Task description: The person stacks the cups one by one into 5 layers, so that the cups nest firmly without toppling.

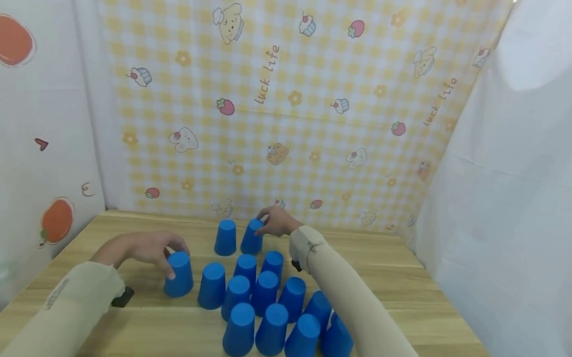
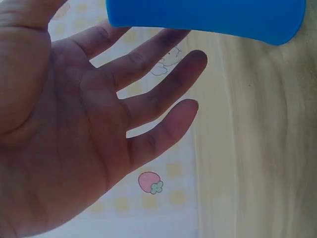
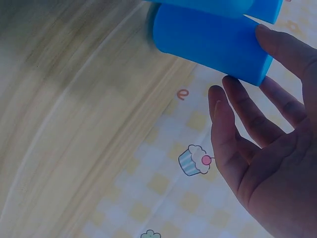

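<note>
At the left of the group, my left hand (image 1: 153, 248) grips an upside-down blue cup (image 1: 179, 274), thumb on its near side and forefinger at its far top edge. The left wrist view shows that cup (image 2: 208, 17) at the top, with the ring and little fingers (image 2: 166, 126) spread off it. Farther back, my right hand (image 1: 278, 222) pinches another inverted blue cup (image 1: 251, 239), which leans slightly. In the right wrist view its thumb (image 3: 287, 49) lies on the cup (image 3: 213, 42) near the narrow end, with other fingers on the opposite side.
Just left of the right hand's cup stands another blue cup (image 1: 225, 238). Several more inverted blue cups (image 1: 272, 330) crowd the middle and front of the wooden table (image 1: 168, 335), some partly behind my right sleeve (image 1: 352, 302). A checked curtain (image 1: 269, 128) hangs behind.
</note>
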The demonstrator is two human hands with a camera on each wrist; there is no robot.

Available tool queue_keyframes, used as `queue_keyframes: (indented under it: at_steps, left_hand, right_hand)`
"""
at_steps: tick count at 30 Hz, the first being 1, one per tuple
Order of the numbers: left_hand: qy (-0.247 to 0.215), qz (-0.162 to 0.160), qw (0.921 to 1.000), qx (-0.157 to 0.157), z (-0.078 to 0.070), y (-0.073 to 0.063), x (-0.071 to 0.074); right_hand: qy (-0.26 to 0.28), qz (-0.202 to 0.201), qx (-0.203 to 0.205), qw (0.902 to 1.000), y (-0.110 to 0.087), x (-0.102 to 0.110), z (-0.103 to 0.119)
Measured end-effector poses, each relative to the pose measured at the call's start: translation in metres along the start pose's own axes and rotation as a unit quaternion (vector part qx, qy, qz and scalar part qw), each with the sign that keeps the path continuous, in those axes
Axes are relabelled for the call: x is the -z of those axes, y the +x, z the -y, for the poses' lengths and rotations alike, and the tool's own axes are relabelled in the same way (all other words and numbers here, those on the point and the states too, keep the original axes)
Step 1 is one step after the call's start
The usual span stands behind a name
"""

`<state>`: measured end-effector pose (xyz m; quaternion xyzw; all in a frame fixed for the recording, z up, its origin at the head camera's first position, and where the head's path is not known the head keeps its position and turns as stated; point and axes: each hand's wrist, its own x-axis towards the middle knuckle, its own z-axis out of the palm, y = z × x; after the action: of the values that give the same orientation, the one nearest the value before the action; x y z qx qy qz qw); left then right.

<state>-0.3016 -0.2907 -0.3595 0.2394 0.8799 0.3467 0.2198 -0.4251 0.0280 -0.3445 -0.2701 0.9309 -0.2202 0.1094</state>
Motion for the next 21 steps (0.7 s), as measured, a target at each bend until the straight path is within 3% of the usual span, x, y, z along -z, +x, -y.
queue_keyframes:
  at_steps: [13, 21]
  left_hand:
    - [-0.009, 0.000, 0.9998, -0.019, 0.0072, 0.0027, -0.0021]
    - [-0.001, -0.008, 0.9999, 0.011, 0.0089, 0.0019, -0.0031]
  right_hand:
    - [0.000, 0.014, -0.012, 0.9998, 0.0070, -0.0051, -0.0001]
    - [0.016, 0.019, -0.013, 0.9996, 0.0095, -0.0071, 0.0004]
